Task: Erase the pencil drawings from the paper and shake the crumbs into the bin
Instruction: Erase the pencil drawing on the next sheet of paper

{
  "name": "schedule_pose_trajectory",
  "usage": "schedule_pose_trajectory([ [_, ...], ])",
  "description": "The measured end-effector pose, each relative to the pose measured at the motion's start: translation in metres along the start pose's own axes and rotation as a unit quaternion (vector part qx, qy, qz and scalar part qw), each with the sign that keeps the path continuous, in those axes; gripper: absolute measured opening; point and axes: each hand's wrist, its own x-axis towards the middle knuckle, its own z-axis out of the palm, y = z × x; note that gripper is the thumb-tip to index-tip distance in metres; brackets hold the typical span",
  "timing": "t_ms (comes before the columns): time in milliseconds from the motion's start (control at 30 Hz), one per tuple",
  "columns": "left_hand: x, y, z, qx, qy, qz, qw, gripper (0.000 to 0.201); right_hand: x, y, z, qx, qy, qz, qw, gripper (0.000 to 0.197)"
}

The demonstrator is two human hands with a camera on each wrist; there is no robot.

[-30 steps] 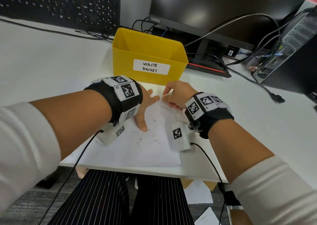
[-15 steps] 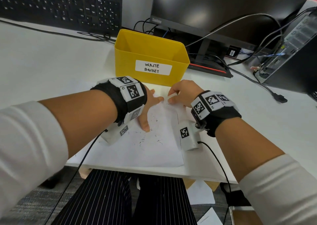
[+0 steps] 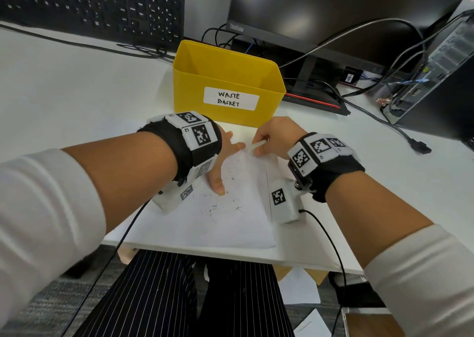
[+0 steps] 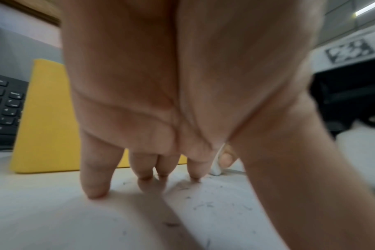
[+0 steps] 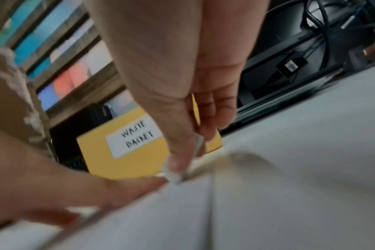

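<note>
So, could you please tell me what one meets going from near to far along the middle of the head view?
Desk edge → paper → eraser crumbs → eraser in the right hand → yellow waste basket → monitor.

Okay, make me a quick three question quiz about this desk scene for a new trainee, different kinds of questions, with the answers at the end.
1. True or false: the left hand presses flat on the paper.
2. Multiple choice: what does the right hand pinch? A) a pencil B) a white eraser C) a cable
3. Fill in: the handwritten label on the yellow bin reads ____.

Key
1. True; its straight fingers rest on the sheet among the eraser crumbs.
2. B; it is held at the paper's far edge.
3. WASTE BASKET.
</note>
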Motion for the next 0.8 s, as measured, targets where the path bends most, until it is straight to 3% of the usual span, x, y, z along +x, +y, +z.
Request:
schedule_pose_trajectory([
  [67, 0.001, 0.001, 0.001, -0.004, 0.001, -0.002, 1.0, 0.117, 0.004, 0.0, 0.001, -0.004, 0.022, 0.009, 1.0, 0.027],
  [233, -0.001, 0.009, 0.001, -0.093, 0.044, -0.034, 0.994, 0.087, -0.009, 0.004, 0.007, 0.0, 0.0, -0.015, 1.0, 0.029],
  [367, 0.0, 0.004, -0.001, 0.0, 0.0, -0.007, 1.0, 0.116, -0.009, 0.001, 0.0, -0.006, -0.01, -0.018, 1.0, 0.031],
  [500, 0.0, 0.002, 0.0, 0.014, 0.0, 0.002, 1.0, 0.12, 0.006, -0.009, -0.006, -0.014, 0.046, -0.02, 0.999, 0.028],
  [700, 0.003, 0.001, 0.004, -0.017, 0.014, -0.004, 1.0, 0.116, -0.009, -0.008, 0.01, -0.003, 0.02, -0.025, 0.999, 0.026],
  [800, 0.002, 0.003, 0.005, -0.098, 0.048, -0.031, 0.994, 0.091, -0.017, -0.005, 0.008, 0.013, -0.025, -0.031, 0.999, 0.025],
])
